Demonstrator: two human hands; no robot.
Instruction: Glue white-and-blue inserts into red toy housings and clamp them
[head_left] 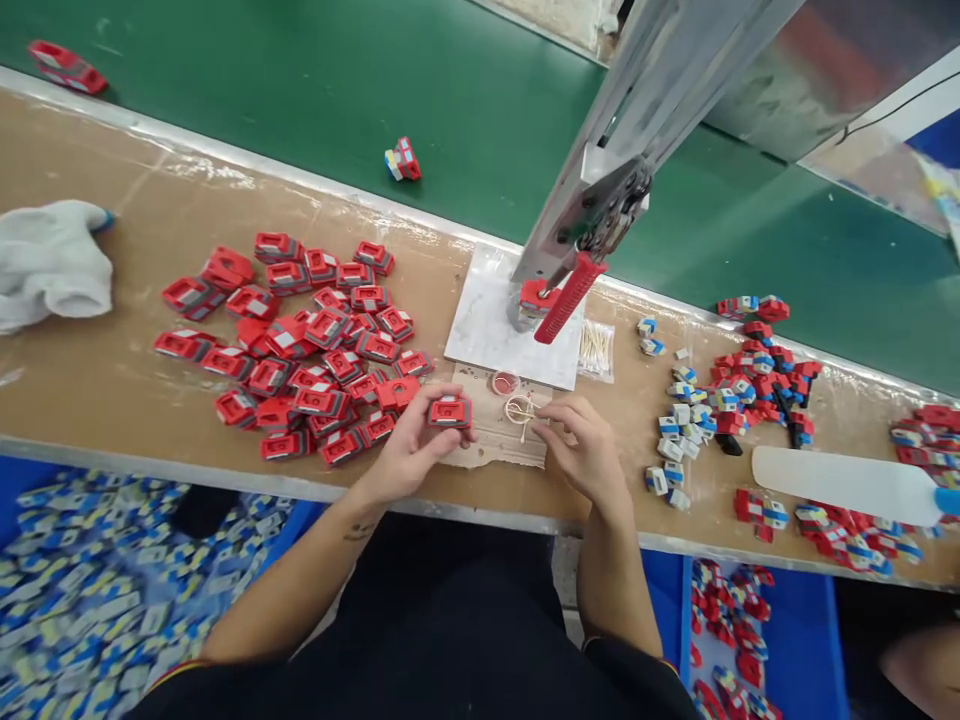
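Note:
My left hand (420,440) is closed round a red and grey plastic toy part (451,411), its recessed side facing up. In my right hand (581,440) a thin cotton swab (527,412) is pinched between thumb and fingers. The swab's tip is over a small round dish (516,410) with pale contents; whether it touches them I cannot tell. Just behind stands another small dish (505,383) with something red in it. Both dishes are on a torn piece of cardboard (491,450).
A lever press (574,295) with a red handle stands on a white plate (472,325), beside a bag of swabs (597,350). Red parts (322,325) are heaped left. Right are blue-white parts (679,420) and a white bottle (840,485). Behind runs a green conveyor belt (262,110).

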